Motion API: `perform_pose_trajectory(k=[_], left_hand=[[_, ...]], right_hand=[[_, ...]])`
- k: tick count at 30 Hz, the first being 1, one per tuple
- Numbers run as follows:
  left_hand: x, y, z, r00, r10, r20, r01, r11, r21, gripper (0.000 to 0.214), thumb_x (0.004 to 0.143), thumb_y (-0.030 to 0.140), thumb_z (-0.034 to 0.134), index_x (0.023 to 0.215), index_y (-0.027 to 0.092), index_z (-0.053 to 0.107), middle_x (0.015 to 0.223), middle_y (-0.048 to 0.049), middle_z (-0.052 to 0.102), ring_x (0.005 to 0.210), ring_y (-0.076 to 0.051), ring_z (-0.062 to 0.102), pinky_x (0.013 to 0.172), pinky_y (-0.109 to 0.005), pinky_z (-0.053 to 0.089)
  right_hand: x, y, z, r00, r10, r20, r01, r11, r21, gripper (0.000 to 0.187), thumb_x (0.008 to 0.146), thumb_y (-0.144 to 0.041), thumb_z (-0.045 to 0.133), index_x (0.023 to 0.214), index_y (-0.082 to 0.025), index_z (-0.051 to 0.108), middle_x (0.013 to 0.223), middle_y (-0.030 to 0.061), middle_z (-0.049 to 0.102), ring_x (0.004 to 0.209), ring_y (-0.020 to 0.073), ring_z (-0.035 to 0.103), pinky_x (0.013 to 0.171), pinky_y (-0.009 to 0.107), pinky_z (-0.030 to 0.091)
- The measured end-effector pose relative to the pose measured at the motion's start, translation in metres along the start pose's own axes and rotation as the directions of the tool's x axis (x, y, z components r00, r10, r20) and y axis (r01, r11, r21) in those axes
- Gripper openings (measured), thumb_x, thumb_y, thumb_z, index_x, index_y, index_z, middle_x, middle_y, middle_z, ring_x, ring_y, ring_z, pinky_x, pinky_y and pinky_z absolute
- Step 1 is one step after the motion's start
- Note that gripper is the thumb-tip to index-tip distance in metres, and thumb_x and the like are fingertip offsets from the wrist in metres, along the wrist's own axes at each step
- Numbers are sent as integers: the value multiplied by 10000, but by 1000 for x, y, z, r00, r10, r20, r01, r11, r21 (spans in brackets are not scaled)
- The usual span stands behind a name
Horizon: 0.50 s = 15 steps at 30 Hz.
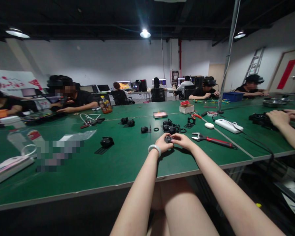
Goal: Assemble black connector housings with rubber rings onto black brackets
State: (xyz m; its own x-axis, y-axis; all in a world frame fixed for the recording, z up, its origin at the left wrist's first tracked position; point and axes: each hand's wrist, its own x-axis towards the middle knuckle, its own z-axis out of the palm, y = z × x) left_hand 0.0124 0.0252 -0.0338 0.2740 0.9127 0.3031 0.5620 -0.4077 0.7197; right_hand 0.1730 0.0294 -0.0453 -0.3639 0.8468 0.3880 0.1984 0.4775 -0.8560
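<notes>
Between my two hands, just above the green table (127, 157), is a small black round part (168, 139). My left hand (163, 143), with a pale bangle at the wrist, has its fingers closed around the part's left side. The fingertips of my right hand (183, 141) pinch it from the right. Right behind my hands lies a cluster of similar black parts (169, 126) with several black rings (183, 130). A single black ring (156, 129) and a black part on a flat plate (144, 129) sit to the left of that cluster.
Adjustable pliers with red handles (215, 140) lie right of my hands, near a white power strip (228, 126). Another black part (106, 142) rests to the left. A metal pole (227, 59) stands on the table. A co-worker's hands (281, 118) are at far right.
</notes>
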Motion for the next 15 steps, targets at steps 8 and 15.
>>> perform_pose_trajectory(k=[8,15], left_hand=[[1,0,-1,1000,8,10,-8,1000,-13,458,512,206,604,959,164,513,726,10,556,581,-98,498,533,-198,415],[1,0,-1,1000,3,16,-3,1000,-14,455,515,193,599,959,168,506,719,15,553,556,-89,488,518,-192,412]], right_hand=[[0,-1,1,1000,-2,-7,2,999,-38,284,690,-311,553,938,-177,585,928,49,615,863,183,555,793,315,407],[0,0,1,1000,11,-18,-11,999,-35,280,692,-315,550,928,-170,595,924,53,620,863,188,555,806,327,399]])
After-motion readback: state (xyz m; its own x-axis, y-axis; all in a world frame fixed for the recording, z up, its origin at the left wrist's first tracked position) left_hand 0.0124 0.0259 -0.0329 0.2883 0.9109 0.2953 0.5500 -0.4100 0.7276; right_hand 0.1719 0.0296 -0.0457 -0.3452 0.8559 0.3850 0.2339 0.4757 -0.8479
